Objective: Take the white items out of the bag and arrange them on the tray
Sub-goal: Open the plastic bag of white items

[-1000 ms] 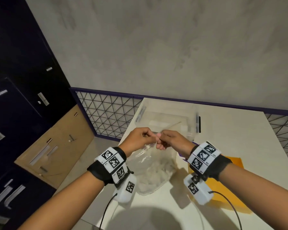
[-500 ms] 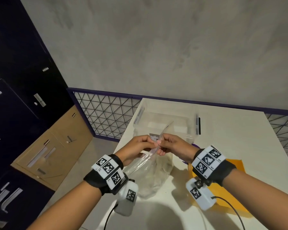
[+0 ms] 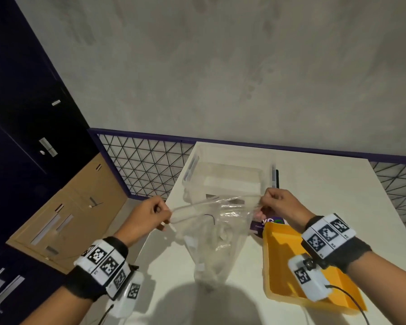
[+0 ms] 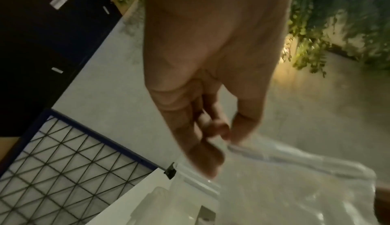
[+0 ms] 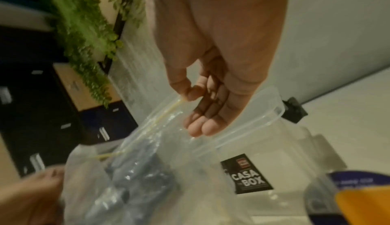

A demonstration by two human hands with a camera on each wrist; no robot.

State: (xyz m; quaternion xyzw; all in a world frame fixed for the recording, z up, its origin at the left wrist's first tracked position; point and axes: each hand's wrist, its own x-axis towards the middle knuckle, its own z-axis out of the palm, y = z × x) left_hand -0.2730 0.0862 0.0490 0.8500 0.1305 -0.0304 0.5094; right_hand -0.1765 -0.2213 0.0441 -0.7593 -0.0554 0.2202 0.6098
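Note:
A clear plastic zip bag hangs above the white table, its mouth pulled wide. My left hand pinches the left side of the rim, and my right hand pinches the right side. White items show dimly through the bag's lower part. The yellow tray lies on the table under my right wrist. In the left wrist view my thumb and fingers pinch the bag's edge. In the right wrist view my right hand pinches the bag's zip strip.
A clear storage box with a black label stands behind the bag. A purple packet lies between box and tray. A purple-framed wire fence runs along the table's far and left sides. Dark lockers stand at left.
My hands, which were pinched together at the bag's top, have moved apart sideways and pulled its mouth wide. The yellow tray now shows more fully under my right wrist.

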